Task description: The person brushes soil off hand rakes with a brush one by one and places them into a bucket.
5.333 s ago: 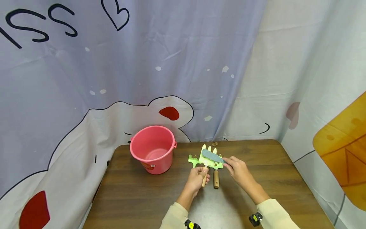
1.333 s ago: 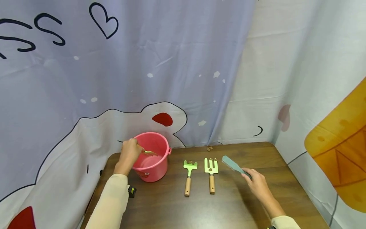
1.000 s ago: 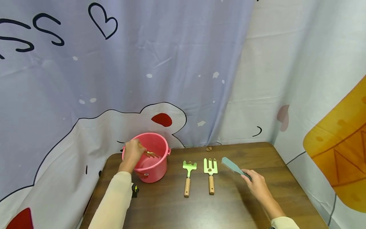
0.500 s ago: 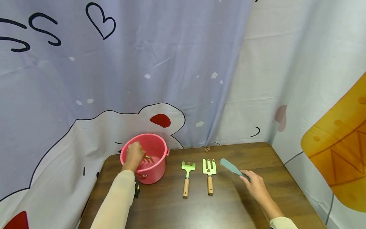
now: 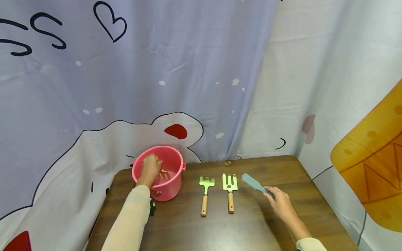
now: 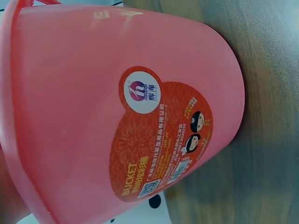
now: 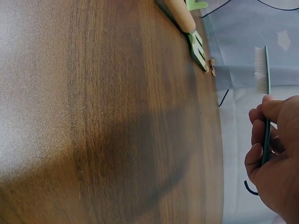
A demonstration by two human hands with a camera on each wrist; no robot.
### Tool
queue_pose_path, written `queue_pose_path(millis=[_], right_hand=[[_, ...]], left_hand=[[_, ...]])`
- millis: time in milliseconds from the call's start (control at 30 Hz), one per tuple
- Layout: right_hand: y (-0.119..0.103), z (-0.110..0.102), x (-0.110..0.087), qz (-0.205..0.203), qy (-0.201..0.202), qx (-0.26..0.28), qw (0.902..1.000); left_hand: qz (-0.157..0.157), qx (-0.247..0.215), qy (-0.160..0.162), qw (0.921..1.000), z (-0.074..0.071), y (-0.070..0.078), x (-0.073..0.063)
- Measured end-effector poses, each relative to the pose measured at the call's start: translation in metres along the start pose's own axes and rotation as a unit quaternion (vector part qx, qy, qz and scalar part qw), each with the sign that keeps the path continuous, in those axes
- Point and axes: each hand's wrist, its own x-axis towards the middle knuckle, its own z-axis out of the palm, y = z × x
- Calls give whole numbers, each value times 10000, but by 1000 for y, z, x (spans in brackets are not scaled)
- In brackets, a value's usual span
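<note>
My left hand [image 5: 150,169] reaches over the near-left rim of the pink bucket [image 5: 171,191]. It grips a small hand rake [image 5: 165,173], whose tines point down inside; its handle is mostly hidden by the fingers. In the left wrist view the bucket wall [image 6: 70,93] with its red label fills the picture and hides the rake. Over the right of the table, my right hand [image 5: 279,202] holds a blue-green brush [image 5: 253,182] by its handle. The right wrist view shows the fingers curled round it, pale bristles [image 7: 259,70] facing left.
A green-headed rake [image 5: 205,195] and a green garden fork [image 5: 230,193], both wooden-handled, lie side by side on the wooden table [image 5: 188,233]. Small brown bits [image 5: 228,163] sit at its back edge. A printed curtain [image 5: 188,69] hangs directly behind.
Earlier my left hand held a fork under the brush; now the fork and one rake lie on the table. Lately my left hand has lowered the other rake into the bucket. The right hand stays put.
</note>
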Motion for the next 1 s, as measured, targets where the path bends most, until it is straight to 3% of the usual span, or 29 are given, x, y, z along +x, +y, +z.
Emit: queue_pose_path(millis=[267,500,1000], right_hand=[[1,1,-1,-96,188,-63,9998],[1,1,-3,60,-29,10,10000],[0,0,-9,220,-194,125,9995]], left_hand=[[164,-48,139,9998,1,6,5],[450,-21,139,9989,0,8,8],[144,-297,-18,9995,3,13,14]])
